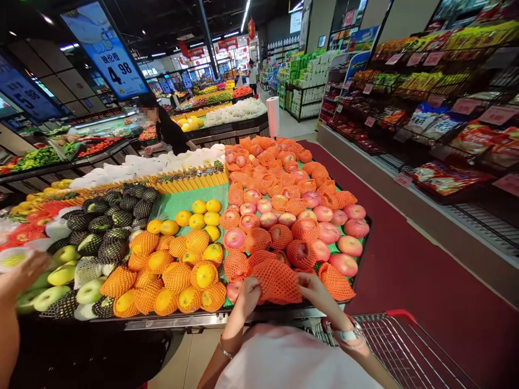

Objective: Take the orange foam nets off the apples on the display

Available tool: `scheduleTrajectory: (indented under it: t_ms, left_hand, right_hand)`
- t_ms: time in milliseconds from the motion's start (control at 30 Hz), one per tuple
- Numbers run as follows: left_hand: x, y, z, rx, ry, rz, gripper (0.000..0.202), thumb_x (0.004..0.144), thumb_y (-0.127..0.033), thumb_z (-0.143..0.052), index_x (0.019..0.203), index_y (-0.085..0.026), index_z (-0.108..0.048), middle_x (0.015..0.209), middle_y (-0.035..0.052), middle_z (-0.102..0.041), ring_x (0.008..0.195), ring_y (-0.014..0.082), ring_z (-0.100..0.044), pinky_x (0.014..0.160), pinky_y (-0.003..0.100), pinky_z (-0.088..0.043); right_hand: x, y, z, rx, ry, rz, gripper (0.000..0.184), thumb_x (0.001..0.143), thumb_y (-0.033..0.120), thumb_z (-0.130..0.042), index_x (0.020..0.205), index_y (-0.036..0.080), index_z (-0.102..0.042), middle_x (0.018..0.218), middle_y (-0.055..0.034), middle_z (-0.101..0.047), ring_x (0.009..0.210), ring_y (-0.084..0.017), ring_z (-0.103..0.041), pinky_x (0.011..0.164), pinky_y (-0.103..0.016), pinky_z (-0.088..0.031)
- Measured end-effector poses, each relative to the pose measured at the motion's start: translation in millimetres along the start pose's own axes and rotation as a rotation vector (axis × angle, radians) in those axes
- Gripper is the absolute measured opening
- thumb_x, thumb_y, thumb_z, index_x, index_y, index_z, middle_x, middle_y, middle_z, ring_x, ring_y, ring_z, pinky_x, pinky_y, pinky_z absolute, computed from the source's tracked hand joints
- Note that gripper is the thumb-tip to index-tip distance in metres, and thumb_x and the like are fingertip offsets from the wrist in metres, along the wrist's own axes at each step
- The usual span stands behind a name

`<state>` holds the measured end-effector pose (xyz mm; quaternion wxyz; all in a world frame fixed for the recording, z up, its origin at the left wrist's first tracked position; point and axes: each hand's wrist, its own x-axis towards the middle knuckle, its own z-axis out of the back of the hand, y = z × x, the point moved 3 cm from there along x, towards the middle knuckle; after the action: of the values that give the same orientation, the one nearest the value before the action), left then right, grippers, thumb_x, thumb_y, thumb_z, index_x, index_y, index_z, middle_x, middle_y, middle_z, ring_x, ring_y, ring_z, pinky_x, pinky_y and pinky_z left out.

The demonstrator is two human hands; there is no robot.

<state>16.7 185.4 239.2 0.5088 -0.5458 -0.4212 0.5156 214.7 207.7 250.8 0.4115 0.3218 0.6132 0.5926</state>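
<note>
Between my two hands stretches an orange foam net sleeve (278,282), over the near edge of the apple display. My left hand (248,294) pinches its left side, and my right hand (314,292) grips its right side. Whether an apple sits inside the sleeve cannot be made out. Around it lie red apples (344,265), some bare and some wrapped in the same orange netting. Another netted apple (335,281) rests just right of my right hand. Beside my left hand are oranges (204,274) in orange nets.
A shopping cart (399,346) stands at my lower right. Another person's hand (30,270) reaches over green apples (60,273) at the left. Farther off, a person in black (172,129) leans by the stands. Snack shelves (446,124) line the right side.
</note>
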Motion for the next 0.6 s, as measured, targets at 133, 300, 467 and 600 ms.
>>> scheduleTrajectory:
  t_ms: [133, 300, 467, 600]
  left_hand:
    - [1, -11, -16.3, 0.031, 0.130, -0.086, 0.006, 0.055, -0.023, -0.046, 0.051, -0.018, -0.046, 0.065, 0.0047, -0.049, 0.074, 0.0210, -0.050, 0.077, 0.035, -0.042]
    - [3, -18, -25.3, 0.106, 0.153, -0.182, 0.009, 0.066, -0.020, -0.044, 0.061, -0.016, -0.051, 0.083, 0.0082, -0.058, 0.088, 0.0220, -0.055, 0.086, 0.034, -0.043]
    - [10, -15, -24.2, 0.103, 0.193, -0.025, 0.037, 0.088, -0.042, -0.043, 0.113, -0.016, -0.054, 0.120, 0.0112, -0.059, 0.116, 0.0243, -0.052, 0.103, 0.037, -0.038]
    - [7, -14, -39.7, 0.127, 0.368, 0.072, 0.074, 0.087, -0.052, -0.047, 0.146, -0.011, -0.029, 0.153, 0.0135, -0.031, 0.144, 0.0266, -0.024, 0.119, 0.041, -0.016]
  right_hand:
    - [-6, 3, -5, -0.138, 0.177, 0.027, 0.020, 0.079, 0.021, -0.048, 0.066, 0.014, -0.060, 0.068, -0.0025, -0.060, 0.066, -0.016, -0.055, 0.067, -0.027, -0.046]
    - [-13, 3, -2, -0.284, 0.076, 0.028, 0.024, 0.070, 0.017, -0.042, 0.076, 0.015, -0.066, 0.081, -0.0072, -0.066, 0.084, -0.021, -0.060, 0.084, -0.035, -0.049]
    - [-28, -23, 8, -0.305, -0.223, 0.024, 0.022, 0.069, 0.024, -0.041, 0.073, 0.016, -0.062, 0.080, -0.0111, -0.064, 0.085, -0.024, -0.058, 0.083, -0.040, -0.050]
    - [-41, -38, 13, -0.299, -0.294, 0.067, 0.025, 0.077, 0.031, -0.045, 0.079, 0.016, -0.065, 0.082, -0.0119, -0.065, 0.088, -0.025, -0.058, 0.085, -0.041, -0.050]
